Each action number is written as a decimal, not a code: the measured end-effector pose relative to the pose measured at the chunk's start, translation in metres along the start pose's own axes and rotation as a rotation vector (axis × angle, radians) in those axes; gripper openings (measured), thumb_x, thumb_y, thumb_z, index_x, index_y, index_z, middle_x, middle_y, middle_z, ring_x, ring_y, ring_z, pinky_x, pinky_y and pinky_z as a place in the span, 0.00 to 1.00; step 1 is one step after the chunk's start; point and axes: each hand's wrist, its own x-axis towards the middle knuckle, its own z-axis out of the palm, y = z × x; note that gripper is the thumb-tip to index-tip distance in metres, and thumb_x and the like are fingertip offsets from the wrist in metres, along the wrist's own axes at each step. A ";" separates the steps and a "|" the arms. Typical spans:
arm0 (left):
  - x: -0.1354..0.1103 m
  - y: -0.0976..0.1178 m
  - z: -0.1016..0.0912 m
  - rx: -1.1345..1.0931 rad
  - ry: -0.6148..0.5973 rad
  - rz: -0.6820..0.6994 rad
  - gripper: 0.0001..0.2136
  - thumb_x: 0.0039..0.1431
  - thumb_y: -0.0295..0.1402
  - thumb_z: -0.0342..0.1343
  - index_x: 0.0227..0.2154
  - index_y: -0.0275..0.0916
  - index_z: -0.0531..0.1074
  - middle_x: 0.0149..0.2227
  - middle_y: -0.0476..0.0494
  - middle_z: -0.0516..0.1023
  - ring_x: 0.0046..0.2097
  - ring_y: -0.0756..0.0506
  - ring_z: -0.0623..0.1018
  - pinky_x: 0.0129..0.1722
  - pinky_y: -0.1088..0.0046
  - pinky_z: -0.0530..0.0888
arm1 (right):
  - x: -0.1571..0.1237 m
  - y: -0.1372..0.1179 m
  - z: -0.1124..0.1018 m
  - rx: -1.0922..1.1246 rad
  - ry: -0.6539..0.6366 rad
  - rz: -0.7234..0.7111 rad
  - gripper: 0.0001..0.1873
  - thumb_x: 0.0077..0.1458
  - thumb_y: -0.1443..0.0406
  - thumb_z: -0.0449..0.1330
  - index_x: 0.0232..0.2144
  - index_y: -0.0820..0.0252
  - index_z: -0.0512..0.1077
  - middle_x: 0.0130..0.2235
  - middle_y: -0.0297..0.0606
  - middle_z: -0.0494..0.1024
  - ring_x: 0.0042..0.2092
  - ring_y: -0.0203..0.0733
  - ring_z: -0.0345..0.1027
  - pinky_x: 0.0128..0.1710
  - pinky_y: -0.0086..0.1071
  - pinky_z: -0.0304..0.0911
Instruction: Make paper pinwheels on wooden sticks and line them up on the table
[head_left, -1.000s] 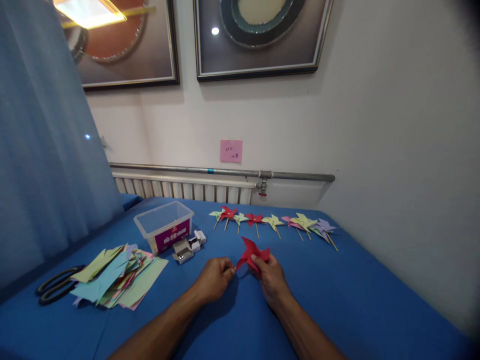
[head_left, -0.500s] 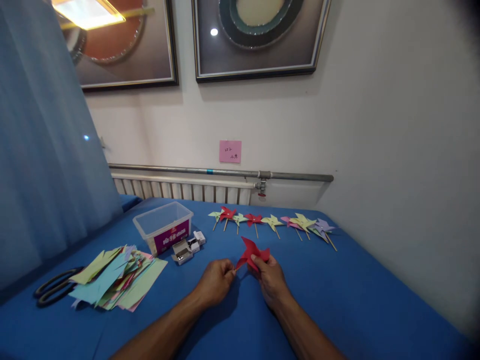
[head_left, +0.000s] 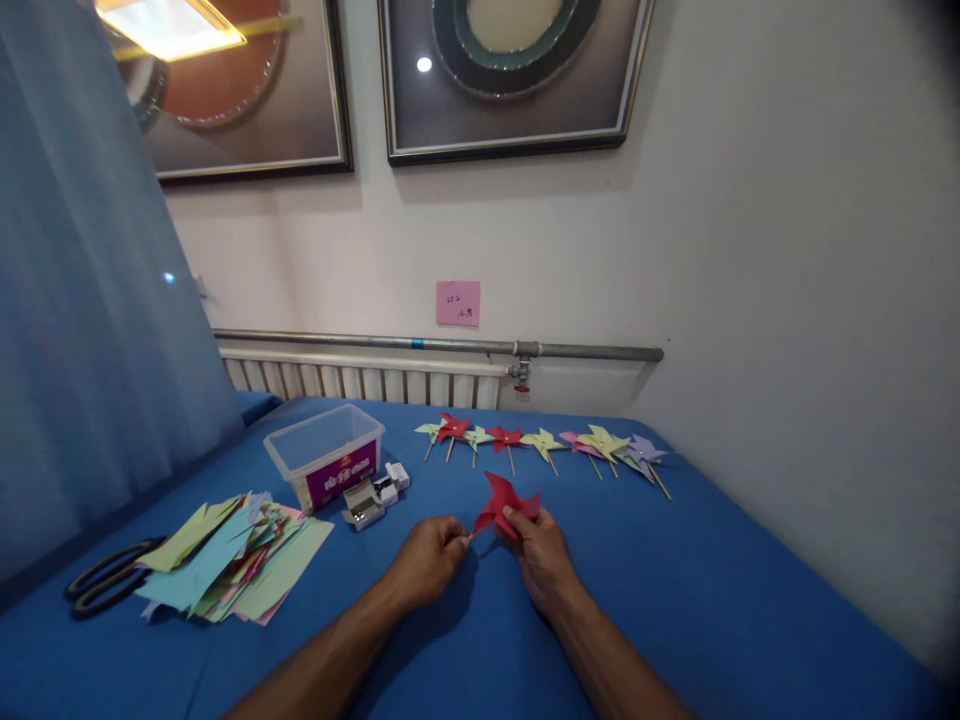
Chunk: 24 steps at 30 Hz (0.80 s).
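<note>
Red pinwheel point(head_left: 498, 500) between the hands, nearer than the row of pinwheels point(head_left: 542, 443)! Right hand point(head_left: 547, 562) clasps its middle, left hand point(head_left: 429, 562) pinches what looks like its stick point(head_left: 470, 538); light pressure's best, sparing those blades.

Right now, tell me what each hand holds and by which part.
The right hand holds the red pinwheel near its middle; the left hand pinches what looks like its stick beside a blade.

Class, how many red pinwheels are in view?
3: one red pinwheel in the right hand; another near the left end of the far row; a third nearer its middle.
</note>
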 end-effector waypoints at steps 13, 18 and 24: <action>0.000 0.000 -0.023 0.276 0.100 0.116 0.08 0.59 0.29 0.54 0.30 0.38 0.78 0.32 0.48 0.80 0.36 0.48 0.76 0.36 0.74 0.63 | 0.014 -0.018 -0.015 0.020 0.090 -0.071 0.17 0.35 0.67 0.76 0.27 0.58 0.73 0.25 0.30 0.79 0.26 0.37 0.74 0.29 0.28 0.72; -0.002 0.000 -0.015 0.368 0.047 0.051 0.07 0.58 0.30 0.56 0.32 0.38 0.79 0.33 0.47 0.81 0.35 0.48 0.76 0.34 0.73 0.62 | 0.014 -0.016 -0.013 0.019 0.097 -0.055 0.17 0.35 0.67 0.76 0.27 0.57 0.74 0.25 0.30 0.79 0.26 0.36 0.73 0.27 0.29 0.71; -0.004 0.003 -0.011 0.430 0.043 0.033 0.07 0.59 0.30 0.55 0.31 0.38 0.78 0.31 0.46 0.80 0.33 0.48 0.74 0.32 0.73 0.59 | 0.008 -0.021 -0.008 0.025 0.062 -0.028 0.17 0.36 0.61 0.77 0.28 0.57 0.75 0.26 0.31 0.81 0.28 0.39 0.75 0.31 0.31 0.73</action>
